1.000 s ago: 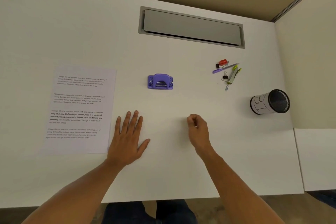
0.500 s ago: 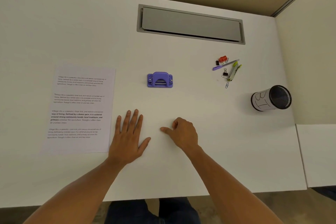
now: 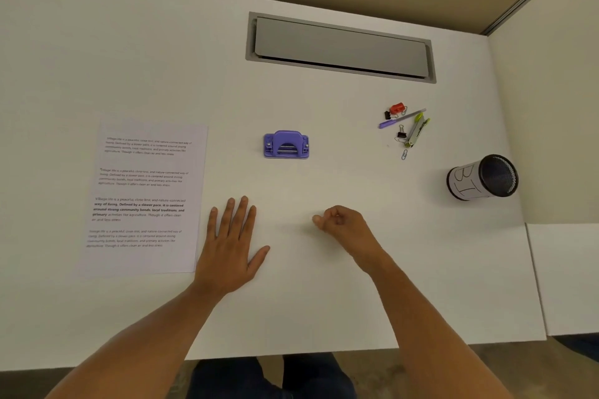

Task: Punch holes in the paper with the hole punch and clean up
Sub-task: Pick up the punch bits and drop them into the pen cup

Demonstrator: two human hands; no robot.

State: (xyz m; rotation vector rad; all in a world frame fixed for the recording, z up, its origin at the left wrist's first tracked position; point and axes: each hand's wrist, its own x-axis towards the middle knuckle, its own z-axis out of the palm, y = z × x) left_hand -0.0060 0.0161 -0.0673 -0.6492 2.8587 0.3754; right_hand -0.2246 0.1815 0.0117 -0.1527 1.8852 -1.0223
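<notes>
Nothing is punched yet: left hand [image 3: 231, 244] lies flat and spread, right hand [image 3: 345, 225] loosely curled and empty, so next comes fetching the paper [image 3: 146, 197] at 9 o'clock or the punch [image 3: 286, 144] at 12.

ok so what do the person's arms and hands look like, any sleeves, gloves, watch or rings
Both forearms are bare right up to the bottom edge of the picture, so no sleeves show. The left hand and right hand wear no gloves. No watch, bracelet or band shows at either wrist, and no ring can be made out on the fingers in view; the right hand's fingers are partly hidden. No markings show.
</notes>
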